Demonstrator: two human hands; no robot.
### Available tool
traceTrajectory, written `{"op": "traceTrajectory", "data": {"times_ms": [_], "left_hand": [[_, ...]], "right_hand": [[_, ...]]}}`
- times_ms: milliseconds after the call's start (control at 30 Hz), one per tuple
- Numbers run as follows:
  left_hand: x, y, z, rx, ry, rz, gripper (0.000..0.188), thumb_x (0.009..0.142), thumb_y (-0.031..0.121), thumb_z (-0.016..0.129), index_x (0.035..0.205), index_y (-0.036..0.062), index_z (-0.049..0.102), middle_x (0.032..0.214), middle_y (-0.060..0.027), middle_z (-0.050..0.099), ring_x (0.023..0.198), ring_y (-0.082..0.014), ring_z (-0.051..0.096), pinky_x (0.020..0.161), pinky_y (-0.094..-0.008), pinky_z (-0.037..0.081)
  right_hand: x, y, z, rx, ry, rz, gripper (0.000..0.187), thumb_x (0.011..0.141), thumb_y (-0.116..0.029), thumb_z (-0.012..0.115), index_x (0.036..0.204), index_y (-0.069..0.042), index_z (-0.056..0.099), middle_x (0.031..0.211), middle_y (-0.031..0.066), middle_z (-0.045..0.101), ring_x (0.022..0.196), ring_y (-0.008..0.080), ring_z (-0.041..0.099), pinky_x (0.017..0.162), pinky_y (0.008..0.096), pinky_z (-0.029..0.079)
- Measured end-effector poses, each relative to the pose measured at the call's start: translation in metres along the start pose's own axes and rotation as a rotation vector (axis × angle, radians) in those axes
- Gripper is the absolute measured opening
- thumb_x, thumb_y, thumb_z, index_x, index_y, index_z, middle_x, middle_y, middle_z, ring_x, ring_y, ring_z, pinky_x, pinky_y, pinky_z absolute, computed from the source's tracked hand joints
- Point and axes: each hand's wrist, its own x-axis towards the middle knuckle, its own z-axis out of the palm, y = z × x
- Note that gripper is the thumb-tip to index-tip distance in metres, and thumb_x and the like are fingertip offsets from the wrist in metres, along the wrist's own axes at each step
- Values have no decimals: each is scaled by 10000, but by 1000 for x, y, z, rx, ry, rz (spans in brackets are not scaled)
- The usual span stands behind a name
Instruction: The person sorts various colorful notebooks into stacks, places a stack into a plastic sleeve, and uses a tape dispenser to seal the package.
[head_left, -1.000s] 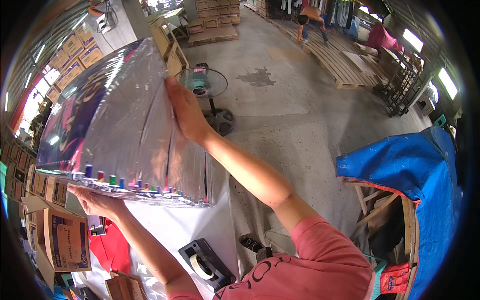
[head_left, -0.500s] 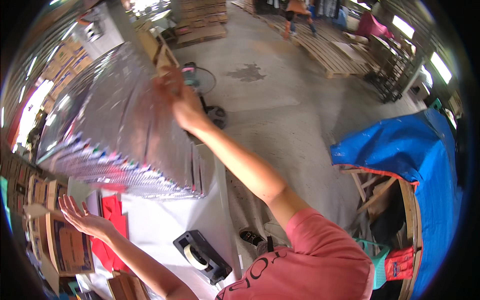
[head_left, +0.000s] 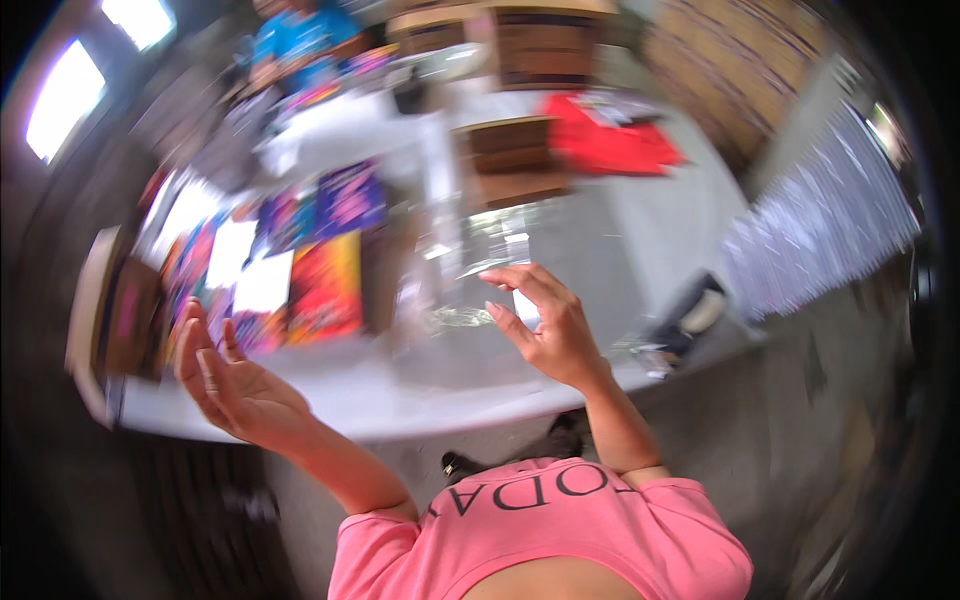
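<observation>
My left hand (head_left: 245,388) is raised over the table's near left edge, palm up with fingers spread, holding nothing. It is nearest to the colourful flat printed pieces, one red and yellow (head_left: 328,290) and one purple (head_left: 350,198). White sheets (head_left: 263,285) lie over part of them. My right hand (head_left: 550,325) hovers over the middle of the table, thumb and forefinger apart, with nothing visible between them. Just beyond its fingertips, shiny clear plastic (head_left: 470,315) lies on the table, blurred by motion.
A tape dispenser (head_left: 685,325) sits near the table's right end, beside a tall stack of plastic-wrapped pieces (head_left: 820,215). Farther back are a small open cardboard box (head_left: 510,160) and red cloth (head_left: 610,140). Another person (head_left: 300,45) in blue is at the far left.
My view has swung left from the stack and open floor to the table. My right hand has left the stack and is above the tabletop; my left hand stays open.
</observation>
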Motion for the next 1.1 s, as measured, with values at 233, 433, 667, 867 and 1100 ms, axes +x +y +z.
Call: {"op": "traceTrajectory", "data": {"times_ms": [233, 433, 667, 867, 1100], "left_hand": [[16, 61, -254, 503, 401, -1, 249, 883, 160, 495, 1104, 62, 553, 1183, -97, 573, 1112, -180, 523, 893, -334, 396], [-19, 2, -285, 20, 161, -833, 401, 882, 344, 497, 1168, 66, 537, 1180, -88, 565, 1118, -204, 517, 859, -340, 443], [-36, -79, -301, -1369, 111, -1287, 689, 796, 498, 532, 1278, 15, 442, 1192, -146, 556, 1088, -296, 548, 925, -448, 459], [-9, -92, -411, -1018, 53, -960, 740, 533, 131, 494, 1255, -20, 444, 1191, -184, 554, 1065, -343, 560, 959, -482, 427], [86, -55, -425, -603, 209, -728, 832, 755, 455, 590, 1407, 55, 263, 1426, -164, 322, 1287, -380, 343, 1060, -546, 268]], "right_hand": [[25, -53, 253, -624, -450, -108, 950, 736, -400, 712, 1469, -199, 142, 1509, 95, 174, 1374, 254, 223, 1045, 529, 251], [35, 57, 340, -719, -226, -203, 495, 809, -242, 631, 1270, -103, 518, 1305, 111, 516, 1191, 234, 506, 995, 429, 371], [-12, -155, 306, -185, -922, -357, 288, 790, -265, 669, 1030, -107, 662, 1028, 79, 667, 946, 225, 644, 747, 349, 520], [120, -100, 382, 187, -124, 5, 456, 857, -342, 582, 1203, -45, 567, 1164, 191, 590, 1112, 290, 559, 943, 354, 426], [76, -1, 431, -258, -293, -303, 333, 831, -140, 632, 1146, -36, 609, 1144, 170, 609, 1116, 281, 564, 962, 422, 415]]}}
